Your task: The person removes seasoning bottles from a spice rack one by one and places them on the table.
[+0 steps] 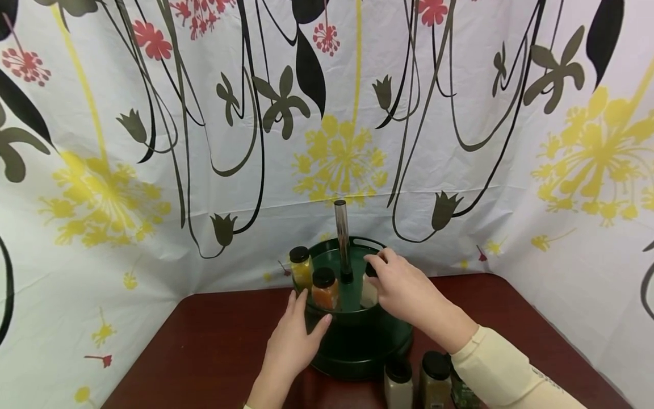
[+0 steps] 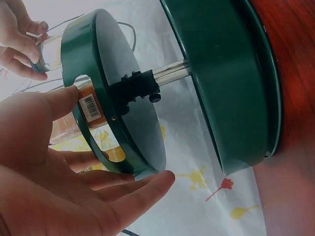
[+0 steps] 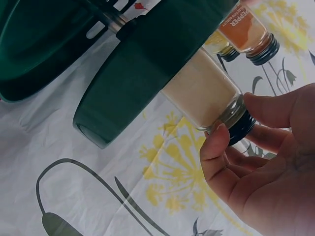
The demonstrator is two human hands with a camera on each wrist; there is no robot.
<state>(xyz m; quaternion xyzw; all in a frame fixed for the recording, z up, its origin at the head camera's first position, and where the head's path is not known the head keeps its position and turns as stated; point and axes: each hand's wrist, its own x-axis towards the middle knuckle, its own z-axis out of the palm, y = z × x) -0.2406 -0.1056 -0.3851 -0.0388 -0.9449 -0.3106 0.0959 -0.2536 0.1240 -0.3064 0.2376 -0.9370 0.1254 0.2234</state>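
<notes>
A dark green two-tier round tray stand [image 1: 352, 363] stands on the table. My right hand [image 1: 409, 289] pinches the black cap of a glass spice jar of pale powder [image 3: 202, 93], which is in the upper tier at its right side. Stretched fingers of my left hand [image 1: 293, 341] touch the upper tier's rim [image 2: 81, 49] at the front left, beside a cut-out handle. Within that tier are a jar of orange powder [image 1: 325, 295] and, behind it to the left, a jar of yellow powder [image 1: 302, 272], both black-capped.
A clear post [image 1: 342, 236] rises from the upper tier. At the stand's front right, on the reddish-brown table [image 1: 219, 346], are a pale-powder jar [image 1: 399, 392], a brown-powder jar [image 1: 435, 386] and a green one [image 1: 464, 393] partly behind my sleeve. Flower-printed cloth [image 1: 194, 170] hangs behind.
</notes>
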